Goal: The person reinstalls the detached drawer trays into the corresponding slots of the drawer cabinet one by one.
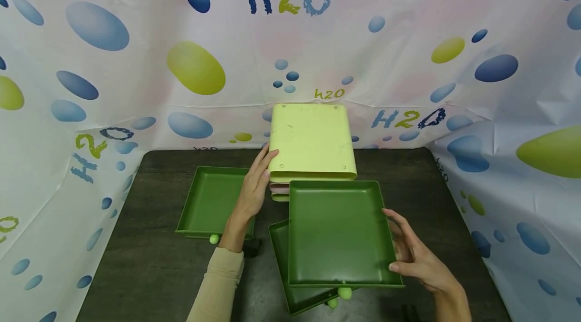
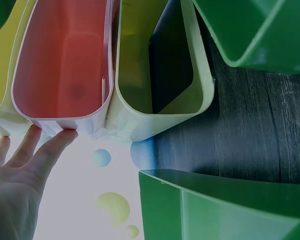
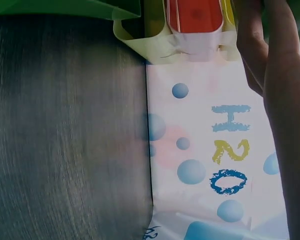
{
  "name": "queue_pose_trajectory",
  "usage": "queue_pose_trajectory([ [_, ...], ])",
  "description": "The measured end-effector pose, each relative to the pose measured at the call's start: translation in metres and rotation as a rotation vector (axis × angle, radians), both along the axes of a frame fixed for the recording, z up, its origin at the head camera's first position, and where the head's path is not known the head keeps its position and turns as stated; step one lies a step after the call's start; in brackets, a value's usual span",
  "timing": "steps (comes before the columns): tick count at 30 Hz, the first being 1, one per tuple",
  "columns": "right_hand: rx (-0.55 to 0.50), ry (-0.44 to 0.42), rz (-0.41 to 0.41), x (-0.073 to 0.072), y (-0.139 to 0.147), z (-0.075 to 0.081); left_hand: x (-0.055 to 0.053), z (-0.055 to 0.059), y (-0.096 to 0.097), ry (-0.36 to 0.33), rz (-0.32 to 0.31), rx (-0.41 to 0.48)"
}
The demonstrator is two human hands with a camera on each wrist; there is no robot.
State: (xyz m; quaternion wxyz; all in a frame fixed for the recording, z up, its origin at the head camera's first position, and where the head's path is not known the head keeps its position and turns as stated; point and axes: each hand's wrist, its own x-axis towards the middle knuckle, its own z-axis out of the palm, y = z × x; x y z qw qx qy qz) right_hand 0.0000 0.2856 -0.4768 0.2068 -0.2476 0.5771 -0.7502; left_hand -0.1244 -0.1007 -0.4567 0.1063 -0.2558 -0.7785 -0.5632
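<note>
A stack of open-fronted drawer shells stands at the back, with a yellow shell (image 1: pixel 313 140) on top, a pink shell (image 2: pixel 65 60) in the middle and a pale green shell (image 2: pixel 202 85) at the bottom. My left hand (image 1: pixel 254 186) rests extended fingers against the stack's left side; in the left wrist view its fingertips (image 2: pixel 65 134) touch the pink shell's wall. My right hand (image 1: pixel 419 259) grips the right edge of a green drawer (image 1: pixel 342 234), thumb near the front corner. This drawer is raised in front of the stack, its round knob (image 1: pixel 345 293) towards me.
Beneath the held drawer, a second green drawer (image 1: pixel 281 261) lies askew on the dark table (image 1: pixel 136 266), mostly covered. Another green drawer (image 1: pixel 215 198) lies to the left, partly behind my left arm. A patterned white sheet (image 1: pixel 386 70) hangs behind and along both sides.
</note>
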Motion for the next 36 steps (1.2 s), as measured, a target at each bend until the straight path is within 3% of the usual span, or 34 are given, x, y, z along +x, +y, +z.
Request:
queue_pose_trajectory([
  [5, -0.026, 0.004, 0.023, -0.004, -0.008, 0.001, -0.001, 0.001, -0.001, 0.006, -0.001, 0.001],
  [10, 0.112, 0.029, -0.039, -0.006, -0.018, 0.0, -0.002, 0.0, -0.002, -0.009, -0.001, 0.018],
  [12, 0.12, 0.016, -0.037, -0.008, -0.021, 0.0, -0.001, 0.0, -0.003, -0.023, -0.002, 0.018],
  [16, 0.043, -0.031, 0.004, -0.011, -0.027, -0.001, -0.001, -0.003, -0.004, -0.038, -0.007, 0.014],
  [24, -0.03, -0.054, 0.037, -0.013, -0.032, -0.002, -0.016, -0.04, -0.008, -0.028, 0.003, 0.018],
  [28, 0.001, -0.073, 0.026, -0.014, -0.034, -0.003, -0.018, -0.044, -0.008, -0.018, -0.004, 0.023],
  [36, 0.098, 0.001, -0.023, -0.017, -0.037, -0.005, -0.018, -0.043, -0.007, 0.004, -0.01, 0.033],
])
